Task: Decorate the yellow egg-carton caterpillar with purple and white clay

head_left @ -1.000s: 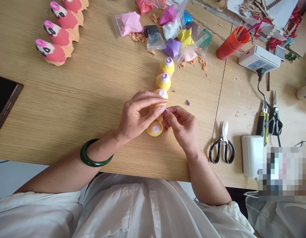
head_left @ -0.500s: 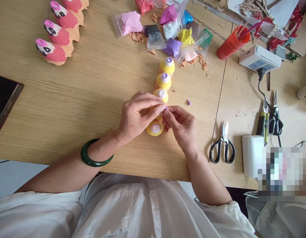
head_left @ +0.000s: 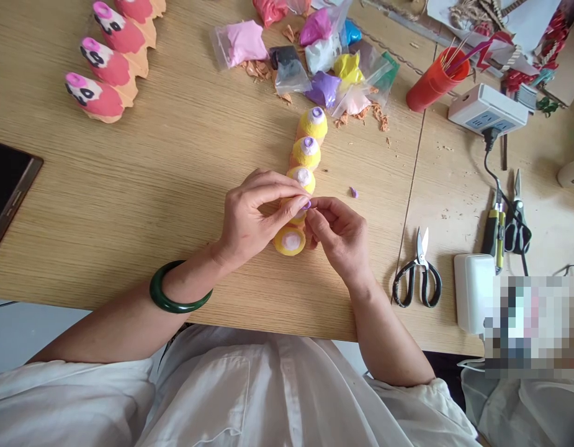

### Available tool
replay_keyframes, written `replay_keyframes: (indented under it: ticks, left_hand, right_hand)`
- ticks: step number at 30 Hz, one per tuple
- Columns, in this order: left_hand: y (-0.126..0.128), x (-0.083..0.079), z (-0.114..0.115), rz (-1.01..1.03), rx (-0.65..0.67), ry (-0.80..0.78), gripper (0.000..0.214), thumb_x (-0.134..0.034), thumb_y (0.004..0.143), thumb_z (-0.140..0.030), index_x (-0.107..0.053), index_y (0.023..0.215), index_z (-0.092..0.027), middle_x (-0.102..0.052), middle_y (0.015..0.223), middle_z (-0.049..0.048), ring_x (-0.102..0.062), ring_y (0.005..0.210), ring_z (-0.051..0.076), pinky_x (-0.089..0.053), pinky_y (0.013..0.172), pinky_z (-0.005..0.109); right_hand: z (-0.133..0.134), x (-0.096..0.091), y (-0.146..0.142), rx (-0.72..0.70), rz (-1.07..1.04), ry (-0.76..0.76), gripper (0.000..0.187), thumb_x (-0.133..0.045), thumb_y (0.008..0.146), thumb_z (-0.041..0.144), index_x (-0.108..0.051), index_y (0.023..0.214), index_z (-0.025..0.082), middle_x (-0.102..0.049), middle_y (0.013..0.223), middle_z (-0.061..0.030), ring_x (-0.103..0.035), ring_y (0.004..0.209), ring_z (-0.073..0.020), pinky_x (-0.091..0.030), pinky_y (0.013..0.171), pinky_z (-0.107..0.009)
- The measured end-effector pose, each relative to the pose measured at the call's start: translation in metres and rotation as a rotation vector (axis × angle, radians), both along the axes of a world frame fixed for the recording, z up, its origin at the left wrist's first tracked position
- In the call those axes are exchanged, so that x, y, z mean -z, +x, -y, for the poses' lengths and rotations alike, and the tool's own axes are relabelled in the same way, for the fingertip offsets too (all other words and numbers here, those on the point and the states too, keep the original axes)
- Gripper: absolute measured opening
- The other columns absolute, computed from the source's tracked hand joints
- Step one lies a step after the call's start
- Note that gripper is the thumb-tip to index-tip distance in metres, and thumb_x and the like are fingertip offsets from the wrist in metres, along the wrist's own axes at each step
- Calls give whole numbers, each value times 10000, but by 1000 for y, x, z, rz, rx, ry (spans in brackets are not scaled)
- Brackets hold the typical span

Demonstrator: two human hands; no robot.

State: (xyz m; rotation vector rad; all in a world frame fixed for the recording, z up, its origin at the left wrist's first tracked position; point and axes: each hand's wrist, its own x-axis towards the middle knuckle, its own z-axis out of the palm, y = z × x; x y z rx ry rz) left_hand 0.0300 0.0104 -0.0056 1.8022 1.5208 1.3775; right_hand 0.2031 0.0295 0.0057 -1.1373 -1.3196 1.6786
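Observation:
A row of yellow egg-carton cups (head_left: 309, 127) stands upright on the table, each topped with white; the two farthest carry small purple rings. Over the near part of the row, my left hand (head_left: 254, 214) pinches a small curled piece of purple clay (head_left: 308, 204) between thumb and fingertips. My right hand (head_left: 340, 236) meets it from the right, its thumb and index fingertips at the clay's edge and its other fingers curled in. My hands partly hide the cup beneath them. A loose purple clay scrap (head_left: 354, 192) lies to the right.
Bags of coloured clay (head_left: 324, 89) and orange scraps lie beyond the row. Pink-red painted cups (head_left: 105, 99) stand at upper left, above a dark-screened device (head_left: 10, 186). On the right are scissors (head_left: 417, 267), a red cup (head_left: 438, 81), a power strip (head_left: 489, 110) and a white box (head_left: 473, 292).
The purple clay has shifted slightly left and down with my left fingertips, and its curl shows more. My right thumb and index fingertips have parted a little.

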Motion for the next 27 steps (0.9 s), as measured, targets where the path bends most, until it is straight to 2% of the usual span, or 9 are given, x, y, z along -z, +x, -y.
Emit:
replay_keyframes:
  ticks: [7, 13, 17, 27]
  left_hand:
    - [1, -1, 0, -3, -2, -6, 173, -695, 1042, -368, -823, 936, -319, -842, 1020, -5, -776, 968, 225, -649, 905, 457]
    - [1, 0, 0, 33, -12, 4, 157, -712, 1029, -335, -828, 927, -308, -841, 1005, -8, -775, 960, 217, -644, 921, 432]
    - [2, 0, 1, 46, 2, 12, 143, -724, 1020, -318, -836, 944, -273, -842, 1009, 4, -776, 969, 208, -635, 937, 399]
    - [1, -6, 2, 50, 1, -37, 322, -601, 1092, -438, -828, 971, -245, -839, 1031, 34, -766, 1010, 213, -611, 949, 374]
  right_hand:
    - [3, 0, -3, 35, -32, -47, 446, -842, 851, 631, -702, 910, 211, -608, 640, 51, -528, 542, -82, -463, 483, -217]
    - [3, -4, -3, 15, -37, -44, 495, -834, 828, 677, -707, 915, 206, -634, 658, 49, -555, 545, -78, -517, 512, -214]
    - [3, -2, -4, 59, -27, -48, 481, -853, 824, 652, -713, 917, 202, -645, 669, 44, -568, 548, -79, -515, 504, -210]
    - [3, 5, -4, 108, 18, 34, 487, -847, 808, 682, -712, 850, 217, -609, 616, 47, -547, 513, -85, -499, 470, -227]
